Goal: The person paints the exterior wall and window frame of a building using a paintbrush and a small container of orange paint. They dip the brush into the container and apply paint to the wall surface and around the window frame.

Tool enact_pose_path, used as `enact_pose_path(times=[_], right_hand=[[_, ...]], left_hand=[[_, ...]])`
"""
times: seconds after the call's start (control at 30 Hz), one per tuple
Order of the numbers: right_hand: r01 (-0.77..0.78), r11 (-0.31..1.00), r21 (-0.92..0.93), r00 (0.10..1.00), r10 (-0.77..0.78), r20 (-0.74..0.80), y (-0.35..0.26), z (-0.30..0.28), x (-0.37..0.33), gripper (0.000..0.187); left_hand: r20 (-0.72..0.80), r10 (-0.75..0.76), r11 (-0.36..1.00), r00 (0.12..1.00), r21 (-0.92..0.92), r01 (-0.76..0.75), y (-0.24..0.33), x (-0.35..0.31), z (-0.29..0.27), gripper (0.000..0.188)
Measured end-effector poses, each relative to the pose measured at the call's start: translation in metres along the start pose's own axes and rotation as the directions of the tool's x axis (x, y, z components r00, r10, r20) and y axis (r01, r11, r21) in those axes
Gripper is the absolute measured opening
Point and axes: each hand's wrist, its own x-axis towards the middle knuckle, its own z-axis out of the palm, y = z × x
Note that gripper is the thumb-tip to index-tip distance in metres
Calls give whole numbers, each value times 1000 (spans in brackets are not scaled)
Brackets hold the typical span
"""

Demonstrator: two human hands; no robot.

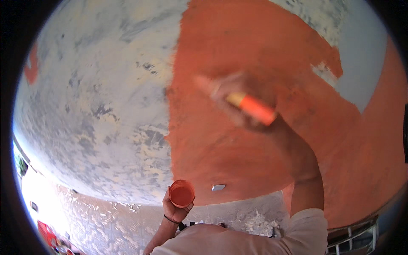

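My right hand [238, 100] is closed around a paintbrush [258, 109] with an orange and yellow handle. Its bristle end points left, at the orange-painted part of the wall [221, 46]; motion blurs hand and brush, so I cannot tell whether the bristles touch. Lower down, my left hand [172, 209] grips a small round cup of orange paint [182, 194], its open top facing up. Left of the painted area lies bare, patchy grey-white wall [106, 85], meeting the orange along a rough vertical edge.
A small white box [218, 187] sits low on the orange wall. Pale flakes [259, 223] lie at the wall's foot. A light blue area [361, 55] borders the orange at right. White metal bars [352, 240] stand lower right, a red object [46, 233] lower left.
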Motion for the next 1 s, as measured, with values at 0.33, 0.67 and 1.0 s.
enact_pose_path(times=[0.33,0.67,1.0], right_hand=[[-786,618,-11,342,421,-840,58,-238,-101,18],[-149,746,-649,981,194,-2,12,-112,-83,20],[-742,666,-71,623,647,-441,41,-211,-83,9]], left_hand=[[-83,81,996,993,35,-78,1,-20,-14,58],[-95,-93,991,991,89,102,-24,19,4,59],[-86,-165,969,983,171,177,-51,20,-2,60]])
